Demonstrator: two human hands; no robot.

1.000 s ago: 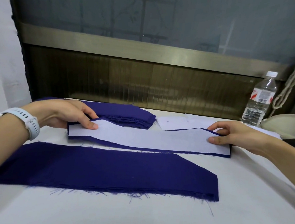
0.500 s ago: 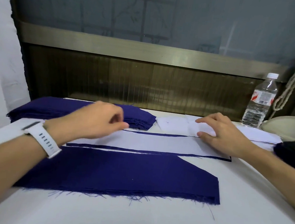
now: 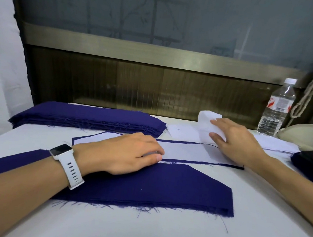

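The white-faced navy fabric strip (image 3: 185, 152) now lies set down mid-tabletop (image 3: 161, 232). My left hand (image 3: 122, 153) presses it, fingers relaxed. My right hand (image 3: 235, 142) has moved on and pinches a fresh white interfacing sheet (image 3: 207, 122) near the far edge. Judged: next pairing begins.

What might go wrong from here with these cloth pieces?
1. The right hand pinches a floppy white piece that curls up off the white sheets. A second sheet might cling and come along.
2. The left hand presses on the white-topped strip. A slide could push its white layer off the navy edge.
3. The water bottle stands just beyond the right hand and could be knocked over.
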